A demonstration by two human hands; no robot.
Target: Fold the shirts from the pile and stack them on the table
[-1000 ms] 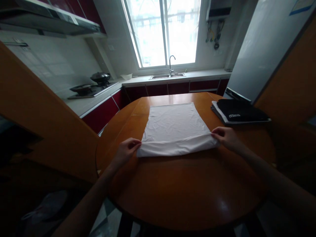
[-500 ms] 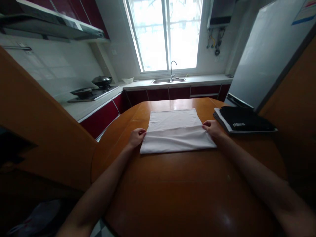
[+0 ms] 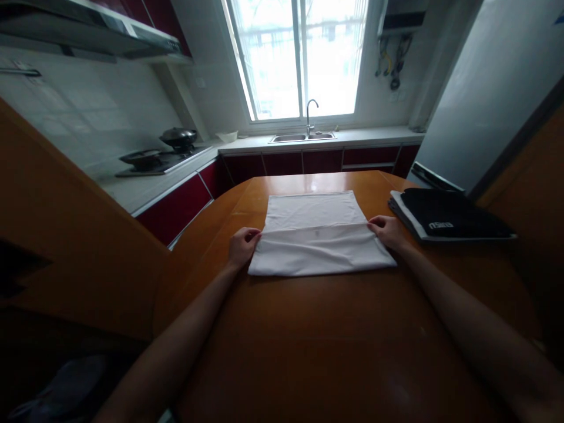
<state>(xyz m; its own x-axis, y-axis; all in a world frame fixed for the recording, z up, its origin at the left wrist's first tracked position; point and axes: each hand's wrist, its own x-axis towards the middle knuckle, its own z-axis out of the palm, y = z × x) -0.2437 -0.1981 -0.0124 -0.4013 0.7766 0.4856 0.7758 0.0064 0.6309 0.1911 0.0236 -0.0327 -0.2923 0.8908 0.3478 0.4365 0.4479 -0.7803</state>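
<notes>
A white piece of cloth (image 3: pixel 317 249), probably a garment, lies flat on the wooden table (image 3: pixel 304 329). Its near part is folded over, with the fold's upper edge running across the middle and some creases on top. My left hand (image 3: pixel 243 245) pinches the left end of that edge between thumb and fingers. At the right end, my right hand (image 3: pixel 388 230) pinches the same edge. A faint grey mark shows on the folded layer. Whether the cloth is a shirt cannot be made out.
A stack of folded clothes (image 3: pixel 453 214), black with white lettering on top, sits at the table's right. Behind the table are a counter with a sink (image 3: pixel 304 138) and a stove with pans (image 3: pixel 178 138). A fridge (image 3: pixel 476 106) stands at the right.
The view has shifted slightly. Both hands still pinch the cloth's folded edge, which looks drawn a little wider between them; the cloth otherwise lies nearly as before.
</notes>
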